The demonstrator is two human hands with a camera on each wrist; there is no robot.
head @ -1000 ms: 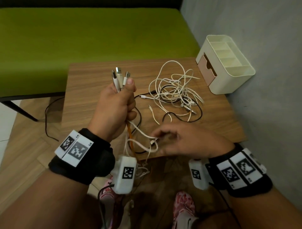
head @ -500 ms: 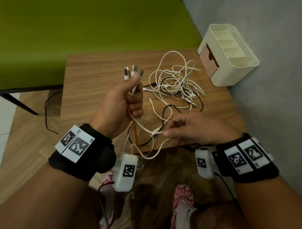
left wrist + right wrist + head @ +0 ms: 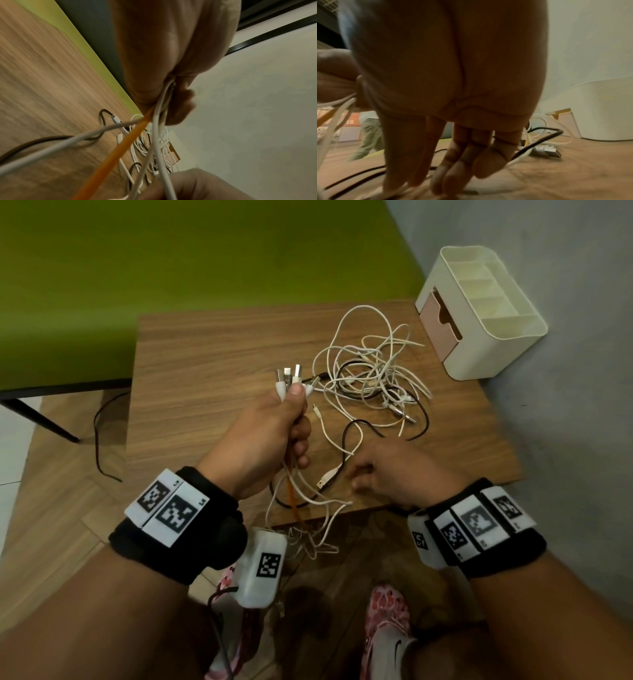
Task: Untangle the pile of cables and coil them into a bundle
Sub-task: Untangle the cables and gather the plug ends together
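Fingers of my left hand (image 3: 270,436) are curled tight around several cable ends (image 3: 289,378), plugs upward. Right hand (image 3: 394,470) fingers (image 3: 453,169) reach down onto a white cable; grip cannot be determined. Tangled pile (image 3: 373,378) lies on the table (image 3: 205,364).

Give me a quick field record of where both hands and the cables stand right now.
left hand: left hand grips a bunch of white and orange cables, plug ends sticking up
right hand: right hand low over the wooden table, fingertips down among cables; grip unclear
loose pile: tangled white and black cables on the table
nearby: cream plastic organiser box, beside the pile
coiling: not yet done
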